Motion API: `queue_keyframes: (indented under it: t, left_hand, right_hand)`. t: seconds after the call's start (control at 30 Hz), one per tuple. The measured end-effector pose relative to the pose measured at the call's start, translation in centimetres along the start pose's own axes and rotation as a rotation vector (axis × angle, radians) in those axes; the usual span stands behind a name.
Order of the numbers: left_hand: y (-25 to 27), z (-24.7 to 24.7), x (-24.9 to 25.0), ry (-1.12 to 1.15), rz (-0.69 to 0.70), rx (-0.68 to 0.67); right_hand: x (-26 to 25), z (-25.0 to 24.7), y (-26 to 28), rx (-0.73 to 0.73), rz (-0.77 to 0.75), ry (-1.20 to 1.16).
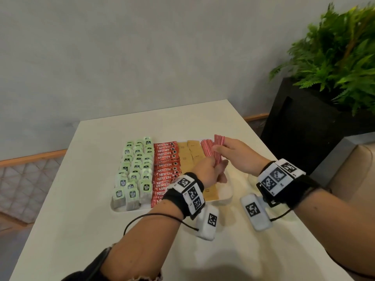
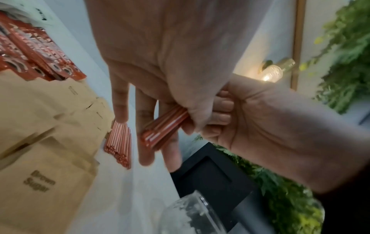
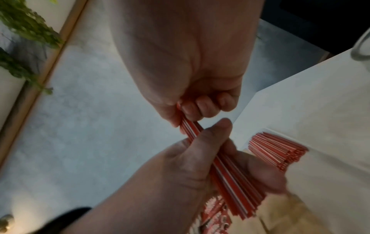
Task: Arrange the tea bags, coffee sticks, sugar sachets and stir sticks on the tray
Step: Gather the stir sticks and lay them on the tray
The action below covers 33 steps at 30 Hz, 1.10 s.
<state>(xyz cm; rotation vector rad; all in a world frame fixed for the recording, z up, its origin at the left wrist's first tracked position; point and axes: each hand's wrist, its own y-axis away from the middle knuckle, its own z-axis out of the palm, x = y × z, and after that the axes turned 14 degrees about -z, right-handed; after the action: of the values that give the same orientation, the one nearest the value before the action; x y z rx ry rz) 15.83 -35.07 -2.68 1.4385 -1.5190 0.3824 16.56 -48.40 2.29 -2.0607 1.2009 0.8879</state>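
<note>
A white tray (image 1: pixel 114 206) lies on the table. It holds rows of green tea bags (image 1: pixel 135 171), red coffee sticks (image 1: pixel 165 169), brown sugar sachets (image 1: pixel 187 155) and a pile of red-and-white stir sticks (image 1: pixel 206 148) at its far right. Above the tray's right side both hands hold one bundle of stir sticks (image 1: pixel 218 149). My left hand (image 1: pixel 213 170) grips the bundle's lower part, thumb over it (image 3: pixel 212 136). My right hand (image 1: pixel 222 151) curls round its upper end (image 3: pixel 200 107). The wrist views show the bundle (image 2: pixel 164 126) and the pile (image 2: pixel 120 142).
The white table (image 1: pixel 81 230) ends close behind and to the right of the tray. A black planter (image 1: pixel 304 126) with a fern stands beyond the right edge, beside a grey seat (image 1: pixel 353 157). A clear glass (image 2: pixel 190 215) stands on the table near my right wrist.
</note>
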Motion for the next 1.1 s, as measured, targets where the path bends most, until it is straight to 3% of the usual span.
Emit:
queue_keyframes:
  t: [0.1, 0.17, 0.3, 0.53, 0.8, 0.97, 1.03, 1.1]
  left_hand:
    - [-1.2, 0.8, -0.6, -0.397, 0.028, 0.153]
    - [-1.6, 1.7, -1.6, -0.545, 0.001, 0.221]
    - [-2.4, 2.7, -3.5, -0.647, -0.085, 0.255]
    - [-2.7, 3.3, -4.0, -0.748, -0.082, 0.234]
    - [-2.9, 3.7, -4.9, -0.869, -0.117, 0.174]
    - [-2.7, 2.6, -5.1, -0.811, -0.141, 0.161]
    - [-2.7, 2.1, -5.0, -0.844, -0.152, 0.153]
    - [-2.9, 1.9, -5.0, -0.882, -0.171, 0.114]
  right_hand:
    - [2.0, 0.8, -0.7, -0.031, 0.075, 0.154]
    - [3.2, 1.3, -1.1, -0.066, 0.129, 0.249]
    - [5.8, 1.9, -1.5, -0.122, 0.193, 0.340]
    - [7.5, 3.5, -1.9, -0.227, 0.242, 0.266]
    - [8.4, 3.8, 0.0, -0.104, 0.324, 0.167]
    - [8.4, 4.2, 2.5, -0.029, 0.139, 0.270]
    - [8.6, 4.5, 3.3, -0.106, 0.026, 0.423]
    - [9.2, 5.0, 3.5, -0.249, 0.020, 0.496]
